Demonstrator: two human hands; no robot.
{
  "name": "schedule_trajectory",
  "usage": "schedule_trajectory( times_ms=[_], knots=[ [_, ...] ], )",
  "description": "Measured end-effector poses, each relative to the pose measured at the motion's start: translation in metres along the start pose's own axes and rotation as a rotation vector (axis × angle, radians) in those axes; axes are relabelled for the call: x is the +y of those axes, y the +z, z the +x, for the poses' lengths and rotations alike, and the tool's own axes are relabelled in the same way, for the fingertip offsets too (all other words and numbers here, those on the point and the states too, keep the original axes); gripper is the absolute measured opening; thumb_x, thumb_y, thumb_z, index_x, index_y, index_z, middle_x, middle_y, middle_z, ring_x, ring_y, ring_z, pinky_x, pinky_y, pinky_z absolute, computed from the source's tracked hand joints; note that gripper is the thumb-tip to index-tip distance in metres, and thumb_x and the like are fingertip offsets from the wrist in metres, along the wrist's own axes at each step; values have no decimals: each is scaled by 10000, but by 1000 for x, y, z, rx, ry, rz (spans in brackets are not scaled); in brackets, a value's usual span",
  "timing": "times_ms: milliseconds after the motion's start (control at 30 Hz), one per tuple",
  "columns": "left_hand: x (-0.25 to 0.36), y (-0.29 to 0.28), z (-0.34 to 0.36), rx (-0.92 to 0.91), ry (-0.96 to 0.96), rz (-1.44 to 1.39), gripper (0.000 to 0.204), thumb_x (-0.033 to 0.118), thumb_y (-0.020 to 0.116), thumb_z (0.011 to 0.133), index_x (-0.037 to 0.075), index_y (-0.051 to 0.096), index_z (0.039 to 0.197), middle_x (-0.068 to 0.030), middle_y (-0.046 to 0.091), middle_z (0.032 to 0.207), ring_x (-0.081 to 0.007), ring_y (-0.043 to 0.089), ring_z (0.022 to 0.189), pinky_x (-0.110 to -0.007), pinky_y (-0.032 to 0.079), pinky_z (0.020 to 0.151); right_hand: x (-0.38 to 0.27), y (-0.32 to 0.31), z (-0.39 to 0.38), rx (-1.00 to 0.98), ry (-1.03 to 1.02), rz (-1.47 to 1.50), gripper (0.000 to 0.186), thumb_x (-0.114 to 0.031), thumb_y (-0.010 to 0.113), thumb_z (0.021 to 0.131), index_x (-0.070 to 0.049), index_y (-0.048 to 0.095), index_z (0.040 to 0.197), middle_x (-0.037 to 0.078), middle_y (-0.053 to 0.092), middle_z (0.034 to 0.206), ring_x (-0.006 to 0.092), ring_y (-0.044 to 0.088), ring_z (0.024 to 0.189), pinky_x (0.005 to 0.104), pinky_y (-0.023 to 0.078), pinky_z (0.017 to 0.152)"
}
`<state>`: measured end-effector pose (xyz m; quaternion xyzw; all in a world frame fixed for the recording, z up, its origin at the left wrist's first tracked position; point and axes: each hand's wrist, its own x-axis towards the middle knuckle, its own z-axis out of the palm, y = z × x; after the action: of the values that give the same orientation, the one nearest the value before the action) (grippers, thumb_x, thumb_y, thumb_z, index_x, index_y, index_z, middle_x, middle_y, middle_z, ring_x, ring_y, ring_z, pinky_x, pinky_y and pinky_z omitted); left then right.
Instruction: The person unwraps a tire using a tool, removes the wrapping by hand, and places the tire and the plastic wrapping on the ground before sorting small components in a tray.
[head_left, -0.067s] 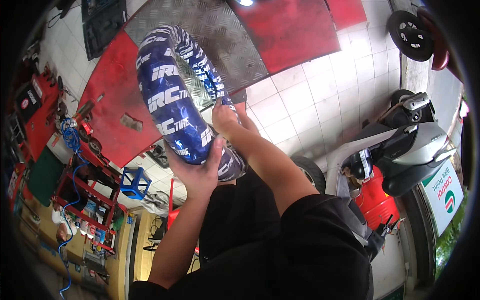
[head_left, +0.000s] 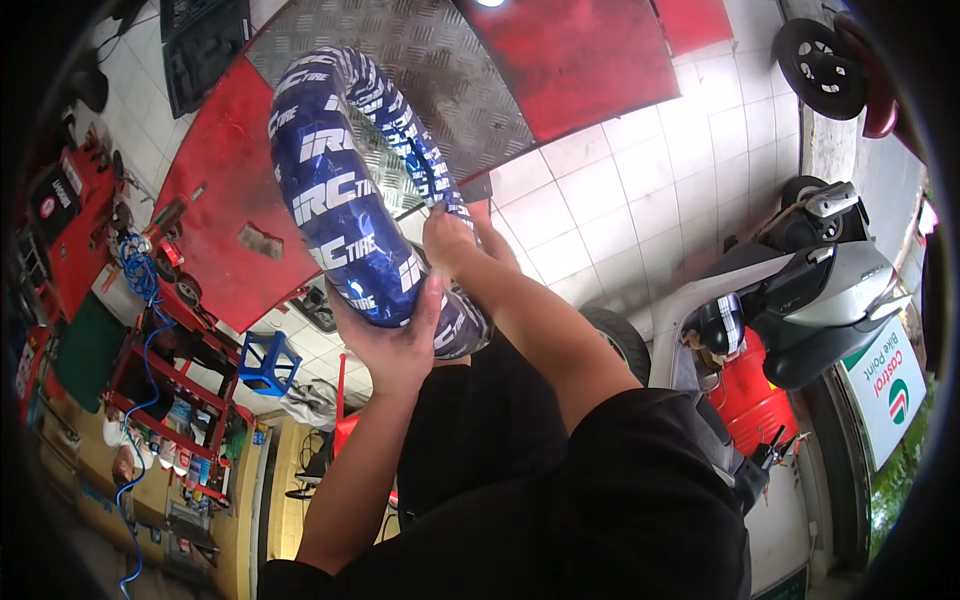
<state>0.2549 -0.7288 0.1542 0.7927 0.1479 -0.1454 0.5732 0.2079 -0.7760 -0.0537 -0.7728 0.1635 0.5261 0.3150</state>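
A motorcycle tire [head_left: 340, 205], wound in shiny blue plastic film with white lettering, is held tilted up in front of me. My left hand [head_left: 392, 345] supports its near lower end, with the thumb over the outer side and the other fingers hidden beneath. My right hand [head_left: 450, 243] crosses over to the tire's right side, its fingers closed at the inner edge of the wrapping. Part of the right hand's grip is hidden by the hand itself. Beyond the tire lies a red lift platform [head_left: 590, 75] with a grey diamond-plate middle.
A silver and black scooter [head_left: 820, 300] stands at the right, near a red drum [head_left: 755, 400]. A blue stool [head_left: 268, 362], a red tool cart [head_left: 160, 400] and a coiled blue air hose [head_left: 143, 270] are on the left. A brick-like block [head_left: 260, 240] lies on the platform.
The tire and both hands keep nearly the same pose, with only a slight shift of the view. A dark shape shows more fully at the upper left edge.
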Motion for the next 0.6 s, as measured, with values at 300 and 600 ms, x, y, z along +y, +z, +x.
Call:
schedule_trajectory(
  times_ms=[300,600],
  knots=[
    [-2,1,-13,1,49,4,710,62,776,733,-80,330,1266,-144,552,1086,-164,600,907,-302,499,801,5,-47,-44,-257,-73,-86,313,-298,623,831,-29,707,966,136,693,1021,246,674,964,346,526,813],
    [-20,-15,-18,-2,148,163,738,82,781,727,-79,317,1278,-140,588,1037,-173,609,904,-311,494,821,30,-64,-30,-564,160,188,216,-24,539,775,39,704,898,218,682,931,307,695,760,361,561,685]
  ],
)
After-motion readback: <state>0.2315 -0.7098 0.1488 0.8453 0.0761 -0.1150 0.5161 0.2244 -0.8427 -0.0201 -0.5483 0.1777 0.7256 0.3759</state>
